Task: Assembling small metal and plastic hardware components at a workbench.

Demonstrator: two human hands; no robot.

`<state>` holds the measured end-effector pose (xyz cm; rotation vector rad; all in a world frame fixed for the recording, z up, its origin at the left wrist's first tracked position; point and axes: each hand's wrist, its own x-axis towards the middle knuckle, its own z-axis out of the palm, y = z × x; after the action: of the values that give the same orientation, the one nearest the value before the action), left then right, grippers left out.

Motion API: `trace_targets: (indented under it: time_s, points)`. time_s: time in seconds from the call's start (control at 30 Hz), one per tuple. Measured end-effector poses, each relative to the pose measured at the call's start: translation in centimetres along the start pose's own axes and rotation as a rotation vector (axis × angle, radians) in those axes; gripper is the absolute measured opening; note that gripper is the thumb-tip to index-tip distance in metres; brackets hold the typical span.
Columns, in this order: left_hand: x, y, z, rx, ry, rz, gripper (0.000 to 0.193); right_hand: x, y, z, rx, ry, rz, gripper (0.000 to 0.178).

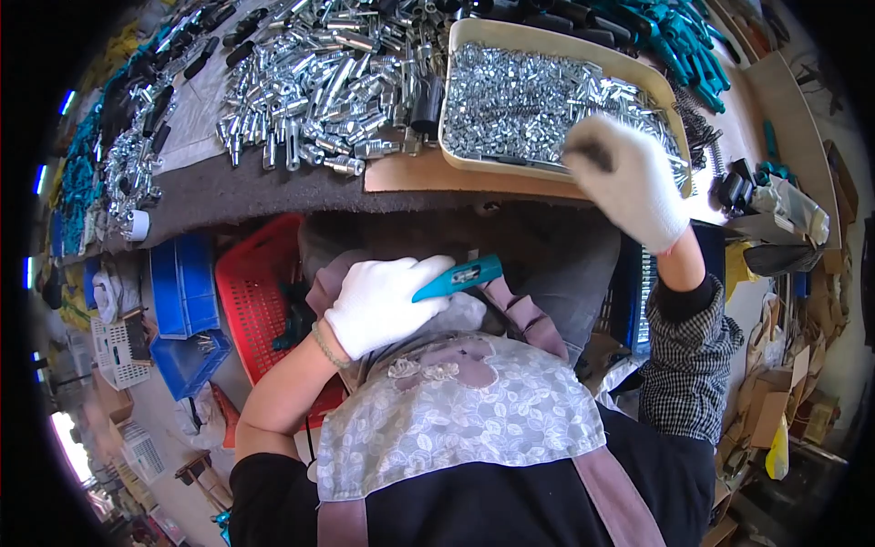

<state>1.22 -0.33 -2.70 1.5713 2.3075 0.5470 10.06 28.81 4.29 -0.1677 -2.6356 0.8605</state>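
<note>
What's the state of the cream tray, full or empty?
Not empty: small silver metal parts cover nearly all the visible floor of the cream tray. Cannot tell how deep they lie from this view.

The left hand [392, 301] and right hand [633, 187] are covered by white gloves [369, 319]; the right glove is marked by a dark patch [595, 157]; the left wrist is ringed by a braided bracelet [328, 346]; a black top [456, 510] is worn; the right arm is covered by a black-and-white checked sleeve [688, 374], dark-cuffed; the chest is covered by a pale grey leaf-printed apron [465, 424], fitted with mauve straps [620, 497].
</note>
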Motion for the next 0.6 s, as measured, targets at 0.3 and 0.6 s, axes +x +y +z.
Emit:
trace_targets:
  time_s: [0.3,0.6]
  points:
    - [0.4,0.5,-0.2,-0.046,0.049,0.009,0.039,-4.5,-2.3,7.7,0.137,-0.402,-0.287,0.006]
    - [-0.4,0.7,-0.7,-0.133,0.17,0.052,0.045,-3.4,-3.1,5.2,0.165,-0.421,-0.21,0.007]
